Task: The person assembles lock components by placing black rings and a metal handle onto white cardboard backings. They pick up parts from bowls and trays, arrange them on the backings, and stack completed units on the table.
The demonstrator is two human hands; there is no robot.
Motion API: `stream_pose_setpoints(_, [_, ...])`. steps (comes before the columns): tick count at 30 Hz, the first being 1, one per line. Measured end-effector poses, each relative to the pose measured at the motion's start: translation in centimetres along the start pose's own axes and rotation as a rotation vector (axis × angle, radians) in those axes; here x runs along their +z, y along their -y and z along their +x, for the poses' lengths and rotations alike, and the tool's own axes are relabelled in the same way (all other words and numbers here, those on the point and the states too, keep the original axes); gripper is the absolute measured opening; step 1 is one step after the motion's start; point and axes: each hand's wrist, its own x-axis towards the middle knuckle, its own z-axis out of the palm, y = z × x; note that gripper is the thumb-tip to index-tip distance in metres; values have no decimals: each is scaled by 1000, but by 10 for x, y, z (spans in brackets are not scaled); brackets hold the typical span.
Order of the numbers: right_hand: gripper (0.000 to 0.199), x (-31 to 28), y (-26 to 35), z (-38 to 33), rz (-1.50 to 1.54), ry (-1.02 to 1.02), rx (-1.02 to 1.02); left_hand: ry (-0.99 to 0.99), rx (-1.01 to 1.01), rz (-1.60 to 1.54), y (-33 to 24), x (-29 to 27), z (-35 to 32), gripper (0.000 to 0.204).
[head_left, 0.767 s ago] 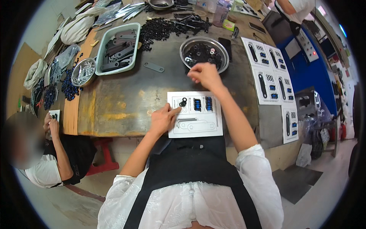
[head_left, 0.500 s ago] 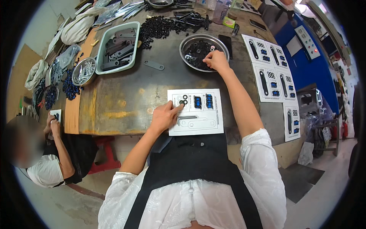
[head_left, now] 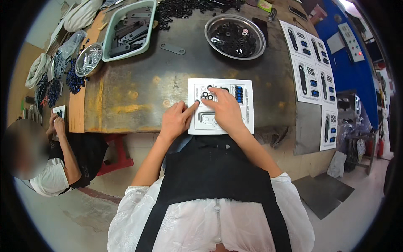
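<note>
A white printed card (head_left: pixel 249 124) lies at the table's near edge, in front of me. Black rings (head_left: pixel 205 95) are grouped on its upper left part, and blue-and-black pieces (head_left: pixel 238 95) sit in a column at its upper right. My left hand (head_left: pixel 176 120) rests at the card's left edge, index finger stretched out to the rings. Over the middle of the card lies my right hand (head_left: pixel 228 112), thumb and index finger apart and touching down around the rings. It covers part of the card's print and some pieces. Neither hand shows anything gripped.
A steel bowl (head_left: pixel 235 57) of black rings stands beyond the card. A flat grey bar (head_left: pixel 172 49) lies near a pale green tray (head_left: pixel 126 56) of similar bars. A smaller bowl (head_left: pixel 77 71) holds silvery parts. Filled cards (head_left: pixel 308 94) lie right; a person (head_left: pixel 63 161) works left.
My right hand has come from the steel bowl back to the card and touches the rings there. My left hand stays by the card's left side. The view has shifted.
</note>
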Motion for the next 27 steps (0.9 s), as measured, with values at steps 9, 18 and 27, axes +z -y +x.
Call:
stream_pose_setpoints(9, [43,-1,9,-11,-65,-26,51,27,-55,3,-5,4,4,50])
stream_pose_setpoints(18, [43,0,11,-25,-108,-49,111,37,-28,33,-10,7,12,49])
stream_pose_setpoints(27, [47,0,10,-26,-99,-38,135,63,-43,0,-10,7,9,46])
